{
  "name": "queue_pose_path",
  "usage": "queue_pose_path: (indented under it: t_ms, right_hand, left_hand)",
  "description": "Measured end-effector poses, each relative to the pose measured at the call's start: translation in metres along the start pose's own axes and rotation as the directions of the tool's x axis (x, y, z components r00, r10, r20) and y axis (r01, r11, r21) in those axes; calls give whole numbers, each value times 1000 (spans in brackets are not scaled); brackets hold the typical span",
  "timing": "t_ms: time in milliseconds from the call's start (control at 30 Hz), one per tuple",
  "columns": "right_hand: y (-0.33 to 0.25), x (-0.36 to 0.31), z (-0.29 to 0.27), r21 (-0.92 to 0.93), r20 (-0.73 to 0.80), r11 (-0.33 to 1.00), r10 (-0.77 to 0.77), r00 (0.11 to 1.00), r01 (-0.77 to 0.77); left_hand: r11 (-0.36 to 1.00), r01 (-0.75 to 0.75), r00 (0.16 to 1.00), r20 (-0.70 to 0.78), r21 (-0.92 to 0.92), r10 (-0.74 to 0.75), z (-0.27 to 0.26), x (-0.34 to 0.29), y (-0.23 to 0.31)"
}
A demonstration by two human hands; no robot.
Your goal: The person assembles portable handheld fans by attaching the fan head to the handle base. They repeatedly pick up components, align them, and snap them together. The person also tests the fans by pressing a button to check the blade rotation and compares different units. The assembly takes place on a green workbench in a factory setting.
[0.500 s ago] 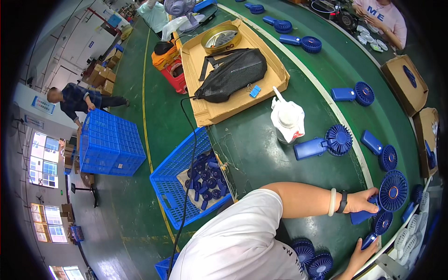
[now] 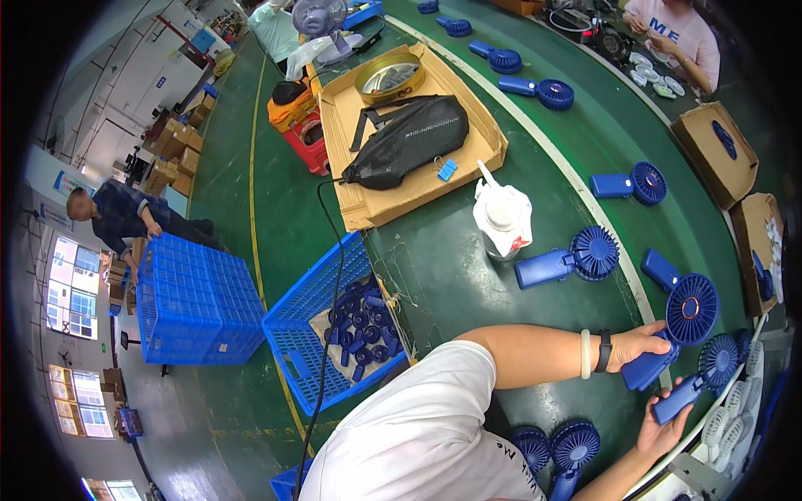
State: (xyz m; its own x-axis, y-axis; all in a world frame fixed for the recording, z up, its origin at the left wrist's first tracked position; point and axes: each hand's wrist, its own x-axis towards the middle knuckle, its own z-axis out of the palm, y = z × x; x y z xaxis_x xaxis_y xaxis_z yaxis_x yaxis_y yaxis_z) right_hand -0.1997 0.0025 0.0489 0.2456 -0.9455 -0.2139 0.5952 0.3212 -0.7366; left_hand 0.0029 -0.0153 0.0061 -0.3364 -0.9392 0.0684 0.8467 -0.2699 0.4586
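Note:
My left hand [image 2: 640, 346], with a dark wristband and a pale bangle at its wrist, is closed round the handle of a blue handheld fan [image 2: 692, 308]. Just below it, my right hand [image 2: 660, 427] grips a second blue handheld fan [image 2: 678, 401] by its handle, the round head pointing away to the right. Two more blue fans [image 2: 575, 444] lie on the bench close to my body. Another fan [image 2: 545, 269] rests farther up, beside a white spouted bottle [image 2: 503, 219]. Beyond my left hand a blue fan [image 2: 662, 269] lies on the green belt.
Several fans lie along the curved green conveyor [image 2: 576, 138]. A cardboard tray [image 2: 368, 209] holds a black mesh bag [image 2: 409, 142] and a round tin [image 2: 389, 77]. Left of the bench, a blue crate [image 2: 288, 334] contains fan parts. White fan grilles [image 2: 735, 409] sit at right. A person [image 2: 125, 217] handles stacked blue crates [image 2: 200, 301].
The fan in my right hand has been lifted and turned, showing more of its handle and head. My left hand's fan has tilted slightly. The far person and blue crates have shifted nearer.

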Motion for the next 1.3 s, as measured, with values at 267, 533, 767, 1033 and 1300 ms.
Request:
queue_pose_path:
  t_ms: [267,533,767,1033,1300]
  right_hand:
    - [15,19,-9,331,403,935,-20,915,-125]
    - [17,15,1,314,416,930,46,908,-191]
    - [18,12,-6,308,416,938,20,909,-162]
    - [23,9,4,32,163,999,-43,986,39]
    - [14,2,15,-282,64,928,-235,970,243]
  left_hand:
    - [998,-59,997,44,-3,59,7,-6,2]
    - [964,100,991,107,-244,-76,-7,-6,13]
    - [981,102,989,120,-165,-83,8,-5,14]
    - [979,142,981,153,-145,-120,1,-12,16]
    - [990,108,981,173,-95,-91,-6,-10,10]
